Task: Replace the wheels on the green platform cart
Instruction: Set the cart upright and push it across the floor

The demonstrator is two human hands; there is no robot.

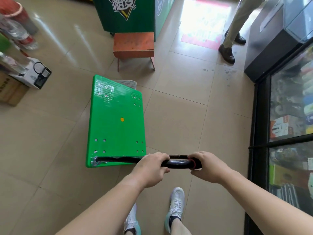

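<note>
The green platform cart (116, 122) stands on the tiled floor in front of me, deck up, with a yellow dot at its middle and bolt holes near its corners. Its wheels are hidden under the deck. A black handle bar (177, 162) rises from the near end. My left hand (150, 167) grips the bar left of centre, and my right hand (208, 167) grips it at the right bend, beside a red band.
A small orange wooden stool (133, 45) stands just beyond the cart, with a green cabinet (125, 12) behind it. Boxes (25, 78) and bottles line the left. A glass display counter (288, 126) runs along the right. A person's legs (232, 39) stand at the far right.
</note>
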